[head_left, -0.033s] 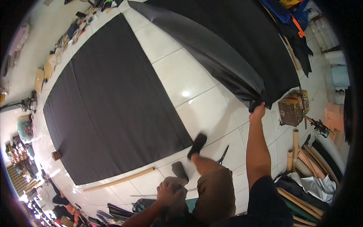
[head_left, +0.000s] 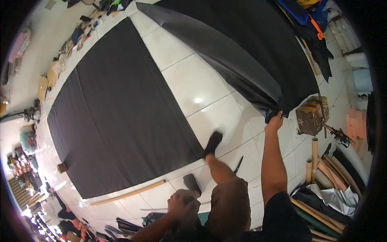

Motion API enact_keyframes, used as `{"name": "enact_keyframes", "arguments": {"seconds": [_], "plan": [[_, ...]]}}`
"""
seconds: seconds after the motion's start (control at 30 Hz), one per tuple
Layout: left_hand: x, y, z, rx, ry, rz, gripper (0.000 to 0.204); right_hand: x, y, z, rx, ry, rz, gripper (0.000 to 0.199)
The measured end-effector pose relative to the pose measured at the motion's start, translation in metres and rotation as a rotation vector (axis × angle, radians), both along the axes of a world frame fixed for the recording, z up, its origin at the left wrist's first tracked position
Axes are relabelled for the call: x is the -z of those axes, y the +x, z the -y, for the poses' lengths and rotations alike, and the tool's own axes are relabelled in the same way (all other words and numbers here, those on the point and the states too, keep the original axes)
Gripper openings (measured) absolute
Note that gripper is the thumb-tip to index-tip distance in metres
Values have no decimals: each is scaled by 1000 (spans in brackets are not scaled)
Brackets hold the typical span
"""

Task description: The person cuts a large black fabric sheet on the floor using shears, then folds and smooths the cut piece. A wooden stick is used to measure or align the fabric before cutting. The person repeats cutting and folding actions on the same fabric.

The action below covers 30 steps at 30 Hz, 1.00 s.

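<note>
My right hand (head_left: 275,121) is closed on the near corner of a large sheet of black fabric (head_left: 278,44) at the upper right. The sheet's near-left edge is folded back, showing a smoother, shinier grey-black side. My left hand (head_left: 182,204) rests on my left knee, fingers laid over it and holding nothing. Left of the held sheet, a second black sheet (head_left: 121,109) lies spread on white floor tiles. My right foot, in a dark sock (head_left: 213,143), is by its near-right corner.
A small block (head_left: 61,167) sits at the spread sheet's left edge, and a wooden strip (head_left: 129,192) lies along its near edge. Black-handled scissors (head_left: 238,164) lie by my right leg. A worn box (head_left: 312,117) stands right of my right hand, with rolls and tubes (head_left: 315,161) nearer.
My right foot has shifted slightly forward. My right hand still grips the sheet's corner, and the folded edge has changed shape a little. My left hand stays on the knee.
</note>
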State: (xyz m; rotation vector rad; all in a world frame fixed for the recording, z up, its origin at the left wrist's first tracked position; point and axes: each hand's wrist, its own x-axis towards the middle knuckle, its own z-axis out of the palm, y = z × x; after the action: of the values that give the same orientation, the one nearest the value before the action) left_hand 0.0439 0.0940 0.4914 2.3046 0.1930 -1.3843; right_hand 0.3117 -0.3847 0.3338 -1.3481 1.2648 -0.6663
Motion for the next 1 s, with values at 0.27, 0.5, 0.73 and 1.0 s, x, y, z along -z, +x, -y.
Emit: {"name": "enact_keyframes", "arguments": {"seconds": [0.27,0.5,0.73,1.0], "plan": [[18,353,170,-707,-339,212,67,-143,-51,-75,-1172,-572,-322,49],[-9,507,267,-236,25,129,63,-262,-5,-58,-1481,-173,-339,47],[-118,514,305,-763,-629,-211,28,-320,111,-54,-1189,-159,-500,77],[-145,596,253,-1120,-1015,-260,36,-408,165,-97,-1056,-459,-493,41]]}}
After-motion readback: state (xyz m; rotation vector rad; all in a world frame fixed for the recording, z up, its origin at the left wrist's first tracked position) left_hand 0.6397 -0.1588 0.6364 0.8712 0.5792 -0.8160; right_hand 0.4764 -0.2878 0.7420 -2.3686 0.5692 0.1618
